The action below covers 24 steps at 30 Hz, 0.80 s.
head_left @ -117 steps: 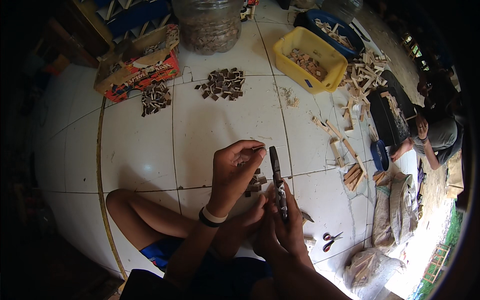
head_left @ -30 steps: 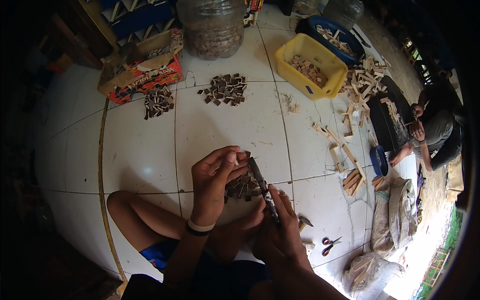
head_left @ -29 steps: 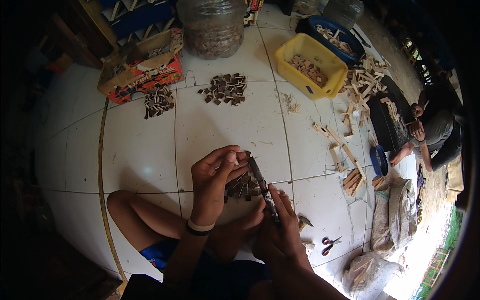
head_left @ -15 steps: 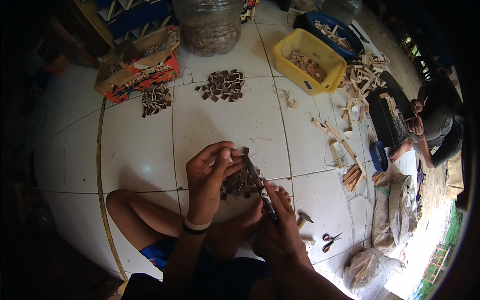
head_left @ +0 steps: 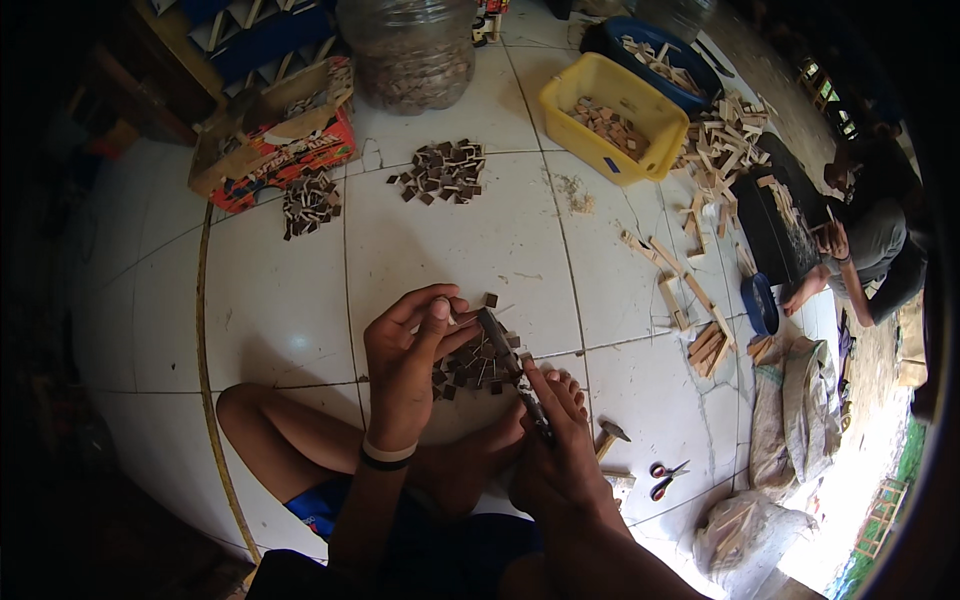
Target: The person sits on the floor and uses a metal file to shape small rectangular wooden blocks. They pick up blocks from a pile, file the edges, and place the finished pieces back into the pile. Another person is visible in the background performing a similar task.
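Note:
My left hand (head_left: 402,350) is raised over the floor, thumb and fingers pinched on a small pale piece (head_left: 446,309), mostly hidden by the fingertips. In my right hand (head_left: 560,435) is a long, dark, narrow tool (head_left: 497,341), gripped at its lower end and slanting up to the left; whether it is a knife or a file I cannot tell. Its far end lies close to the left fingertips. Below both hands spreads a pile of small dark brown squares (head_left: 462,379), some with thin pale sticks among them.
Two more piles of squares (head_left: 437,172) (head_left: 312,203) lie ahead, near a cardboard box (head_left: 320,140) and a big plastic jar (head_left: 415,60). Farther right are a yellow tub (head_left: 655,165) and wood pieces (head_left: 725,140). A hammer (head_left: 613,433) and scissors (head_left: 662,480) lie right. Another person (head_left: 880,240) sits far right.
My left hand has shifted slightly left, and the tool's tip has moved a little left and down. The pale piece stays pinched. The other person's hands have moved apart.

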{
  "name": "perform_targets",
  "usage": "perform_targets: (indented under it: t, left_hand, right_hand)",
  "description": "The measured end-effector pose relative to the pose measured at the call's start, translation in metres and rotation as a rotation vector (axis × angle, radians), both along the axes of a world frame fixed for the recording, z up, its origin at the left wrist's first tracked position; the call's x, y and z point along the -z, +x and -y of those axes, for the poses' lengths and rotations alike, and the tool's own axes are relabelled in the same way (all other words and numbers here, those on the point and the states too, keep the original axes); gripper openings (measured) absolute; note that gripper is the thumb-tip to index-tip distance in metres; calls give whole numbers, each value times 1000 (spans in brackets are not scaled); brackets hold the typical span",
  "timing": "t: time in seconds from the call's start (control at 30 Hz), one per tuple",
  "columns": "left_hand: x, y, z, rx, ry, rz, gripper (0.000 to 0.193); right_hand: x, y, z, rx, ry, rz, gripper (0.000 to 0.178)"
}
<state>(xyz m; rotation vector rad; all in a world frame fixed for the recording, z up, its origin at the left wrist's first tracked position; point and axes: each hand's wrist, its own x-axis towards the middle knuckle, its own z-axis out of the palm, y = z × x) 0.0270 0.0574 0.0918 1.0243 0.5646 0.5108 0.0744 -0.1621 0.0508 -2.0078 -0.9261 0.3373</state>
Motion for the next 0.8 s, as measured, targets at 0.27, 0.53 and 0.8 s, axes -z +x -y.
perform_targets:
  t: [0.27,0.53,0.8]
  left_hand:
    - [-1,0,0,33,33,-15,29]
    - [-1,2,4,-9,-19,-27,32]
    - [5,-1,5,-20,-12,-43,34]
  right_hand:
    - [2,2,2,6,-6,3,75]
    - [-1,1,3,-5,-3,-52,78]
    - [-5,1,1,6,-15,38,78]
